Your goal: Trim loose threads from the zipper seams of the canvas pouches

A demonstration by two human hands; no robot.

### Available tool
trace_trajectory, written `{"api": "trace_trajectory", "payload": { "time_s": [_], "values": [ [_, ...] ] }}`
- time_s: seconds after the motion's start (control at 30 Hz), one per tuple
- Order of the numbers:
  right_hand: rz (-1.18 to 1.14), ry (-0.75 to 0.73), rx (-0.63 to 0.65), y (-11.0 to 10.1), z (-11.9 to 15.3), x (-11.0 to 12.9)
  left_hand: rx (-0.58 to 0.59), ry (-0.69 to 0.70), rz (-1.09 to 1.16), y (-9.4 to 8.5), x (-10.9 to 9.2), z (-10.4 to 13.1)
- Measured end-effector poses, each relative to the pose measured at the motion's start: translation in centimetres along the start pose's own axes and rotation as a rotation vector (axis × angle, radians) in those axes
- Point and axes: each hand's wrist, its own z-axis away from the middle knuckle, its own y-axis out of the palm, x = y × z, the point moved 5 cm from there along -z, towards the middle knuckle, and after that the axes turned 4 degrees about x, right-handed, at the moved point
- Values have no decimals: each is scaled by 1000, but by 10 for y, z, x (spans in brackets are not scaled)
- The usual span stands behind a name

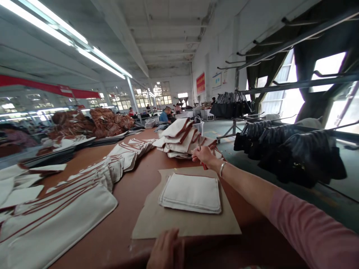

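A small stack of off-white fabric pieces (190,192) lies on a tan sheet (185,227) on the brown table (134,201). My right hand (202,155) is stretched out beyond the stack, closed around a small red-handled tool (204,166) whose full shape I cannot make out. Just behind that hand is a heap of off-white pieces with brown edges (179,136). My left hand (164,250), blurred by motion, is at the near edge of the tan sheet; its fingers are smeared and nothing can be made out in it.
Overlapping off-white pieces with brown edging (70,220) run along the left side of the table. Brown bundles (106,121) are piled farther back. Black bags (303,157) hang from a metal rack (297,87) at right. A person in blue (164,115) sits beyond the table.
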Motion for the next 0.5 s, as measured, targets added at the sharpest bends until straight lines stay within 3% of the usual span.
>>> {"api": "trace_trajectory", "payload": {
  "time_s": [0.03, 0.13, 0.23, 0.3, 0.4, 0.5],
  "values": [
    [-4, 19, -17, -6, 13, -24, 21, -14, -44, 7, -6, -20],
    [-30, 77, -119, -35, 59, -83, 248, 31, -156, 40, -28, -92],
    [-53, 118, -224, -65, 106, -121, 347, 77, -166, 77, -46, -161],
    [-59, 136, -262, -76, 134, -138, 421, 118, -173, 104, -59, -192],
    [-66, 150, -255, -80, 164, -157, 543, 227, -180, 137, -79, -211],
    [-77, 141, -219, -80, 177, -168, 618, 350, -192, 148, -92, -206]
  ]
}}
